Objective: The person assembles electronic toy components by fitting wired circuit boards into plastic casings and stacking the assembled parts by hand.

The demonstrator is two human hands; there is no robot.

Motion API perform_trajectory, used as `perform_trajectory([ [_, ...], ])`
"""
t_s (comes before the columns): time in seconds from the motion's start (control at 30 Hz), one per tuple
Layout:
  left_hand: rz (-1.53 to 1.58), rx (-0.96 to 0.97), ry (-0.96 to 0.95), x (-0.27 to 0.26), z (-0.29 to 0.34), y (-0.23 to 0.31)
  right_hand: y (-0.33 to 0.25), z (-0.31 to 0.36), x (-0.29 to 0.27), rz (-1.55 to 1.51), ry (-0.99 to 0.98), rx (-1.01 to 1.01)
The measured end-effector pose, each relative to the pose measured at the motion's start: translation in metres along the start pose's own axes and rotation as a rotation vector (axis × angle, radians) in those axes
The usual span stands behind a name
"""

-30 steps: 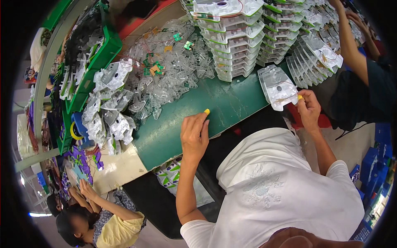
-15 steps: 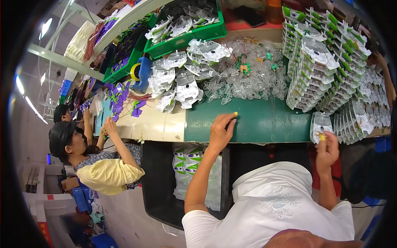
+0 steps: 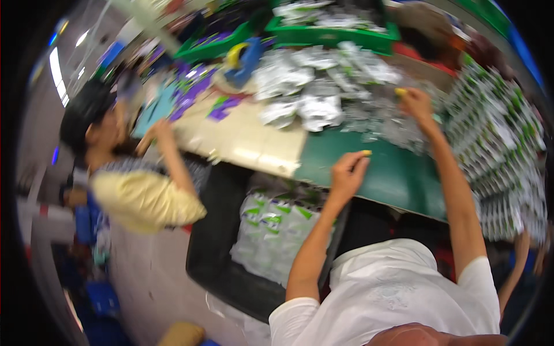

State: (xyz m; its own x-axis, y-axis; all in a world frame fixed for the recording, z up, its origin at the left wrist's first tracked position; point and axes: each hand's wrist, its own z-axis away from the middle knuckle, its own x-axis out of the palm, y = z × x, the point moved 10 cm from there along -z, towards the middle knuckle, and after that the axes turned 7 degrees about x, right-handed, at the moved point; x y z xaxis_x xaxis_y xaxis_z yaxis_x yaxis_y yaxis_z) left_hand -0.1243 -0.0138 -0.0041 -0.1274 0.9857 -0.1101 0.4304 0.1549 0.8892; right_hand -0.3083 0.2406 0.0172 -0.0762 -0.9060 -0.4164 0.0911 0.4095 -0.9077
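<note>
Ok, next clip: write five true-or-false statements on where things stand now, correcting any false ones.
1. The right hand is at the pile of clear parts. True.
2. The left hand has yellow at a fingertip. True.
3. The black bin is empty. False: it holds pale packages with green markings.
4. The blue tape dispenser stands right of the white housings. False: it stands left of them.
5. A co-worker in a yellow top is at the left. True.
</note>
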Motion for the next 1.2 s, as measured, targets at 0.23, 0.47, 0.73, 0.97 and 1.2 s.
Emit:
perform_trajectory([
  [0.23, -0.021, 0.140, 0.007, -0.004, 0.001, 0.014, -0.045, 0.067, -0.041, -0.431, 0.221, -0.167],
  [0.47, -0.092, 0.064, -0.047, 0.002, -0.009, 0.015, -0.079, 0.130, -0.013, -0.018, 0.250, -0.195],
  [0.73, 0.256, -0.257, -0.089, 0.027, 0.002, 0.005, -0.067, 0.194, -0.021, -0.109, -0.024, -0.113],
  [0.97, 0.509, -0.323, -0.249, 0.053, -0.016, 0.052, -0.053, 0.222, -0.034, -0.082, -0.058, -0.168],
  [1.2, 0.363, -0.226, -0.260, 0.064, -0.012, 0.059, -0.032, 0.230, -0.039, -0.030, -0.087, -0.146],
])
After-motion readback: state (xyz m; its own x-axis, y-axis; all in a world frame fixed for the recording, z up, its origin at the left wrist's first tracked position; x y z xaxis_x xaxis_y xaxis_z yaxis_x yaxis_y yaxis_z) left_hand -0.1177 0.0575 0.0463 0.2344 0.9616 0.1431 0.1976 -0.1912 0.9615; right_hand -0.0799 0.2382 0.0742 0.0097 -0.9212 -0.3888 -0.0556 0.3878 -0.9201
